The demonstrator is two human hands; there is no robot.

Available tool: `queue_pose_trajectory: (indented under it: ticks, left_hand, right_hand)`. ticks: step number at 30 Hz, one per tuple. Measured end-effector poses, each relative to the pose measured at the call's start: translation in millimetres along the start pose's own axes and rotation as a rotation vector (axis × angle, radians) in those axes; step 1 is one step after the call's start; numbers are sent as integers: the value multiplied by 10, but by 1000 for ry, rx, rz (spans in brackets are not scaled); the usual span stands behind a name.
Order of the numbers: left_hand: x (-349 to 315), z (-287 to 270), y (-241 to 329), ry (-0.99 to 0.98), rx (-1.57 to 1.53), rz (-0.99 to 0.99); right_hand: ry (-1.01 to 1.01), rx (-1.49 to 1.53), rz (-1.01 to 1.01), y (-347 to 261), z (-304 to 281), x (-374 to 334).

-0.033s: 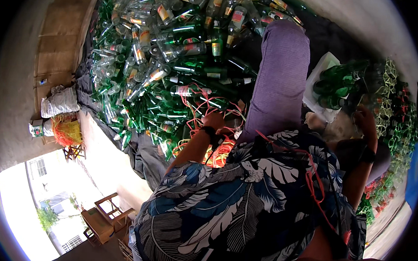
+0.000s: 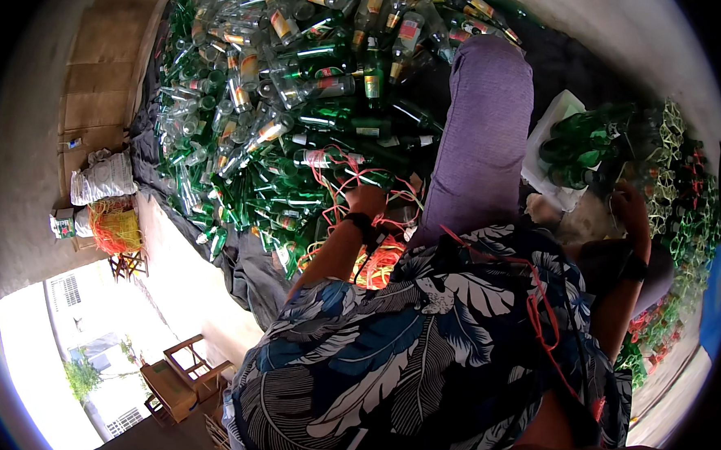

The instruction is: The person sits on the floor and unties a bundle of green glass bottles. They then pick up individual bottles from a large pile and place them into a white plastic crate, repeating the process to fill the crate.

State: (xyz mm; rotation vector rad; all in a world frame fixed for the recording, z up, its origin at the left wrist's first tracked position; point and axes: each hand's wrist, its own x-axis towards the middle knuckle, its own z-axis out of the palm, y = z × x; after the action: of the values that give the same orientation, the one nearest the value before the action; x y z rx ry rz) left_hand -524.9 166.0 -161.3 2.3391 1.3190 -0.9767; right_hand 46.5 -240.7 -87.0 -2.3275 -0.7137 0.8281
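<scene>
I sit in a leaf-print shirt with one purple trouser leg (image 2: 486, 129) stretched toward a big heap of green and clear glass bottles (image 2: 304, 89). My left hand (image 2: 367, 202), with a dark band on the wrist, reaches to the heap's near edge and closes among loose red strings (image 2: 350, 172) lying over a green bottle. A bunch of orange and red string (image 2: 379, 261) lies just under that forearm. My right hand (image 2: 630, 204) is raised at the right, next to a bundle of green bottles (image 2: 585, 148) resting on a white sack (image 2: 545, 146); its fingers are unclear.
Rows of tied green bottles (image 2: 686, 208) stack along the right. A dark tarp (image 2: 249, 271) lies under the heap. At the left stand a white sack (image 2: 101, 177), an orange net bundle (image 2: 116, 225) and wooden stools (image 2: 184, 364) near a bright doorway.
</scene>
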Motion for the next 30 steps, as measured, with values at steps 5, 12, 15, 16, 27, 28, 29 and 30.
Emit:
queue_pose_trajectory:
  ticks: [5,12,15,16,27,28,29,30]
  left_hand:
    - [492,-510,-311,621,27,-167]
    - [696,9,-976,708,-26,-135]
    - [701,40,-910,688,-44,48]
    - [690,68,-855,813,-31,106]
    - [-116,428,-176,-536,-117,454]
    - [-234,518,-98,-566,-94,485]
    - [-251,538,-2,-607,-52,537]
    - [-234,440,110,-573,-49,530]
  right_hand:
    - [13,112,100,-260,-19,-239]
    - [-15,118,117,-545,-6,-245]
    - [-24,74,110,-506,24,-260]
    - [-28,74,106,-434,28,-255]
    - [-18,116,100,-452,52,-247]
    - [-31,117,81,-535,63,-174]
    - [-28,123,87,-552,61,-176]
    - [-21,121,90,-499,49,-219]
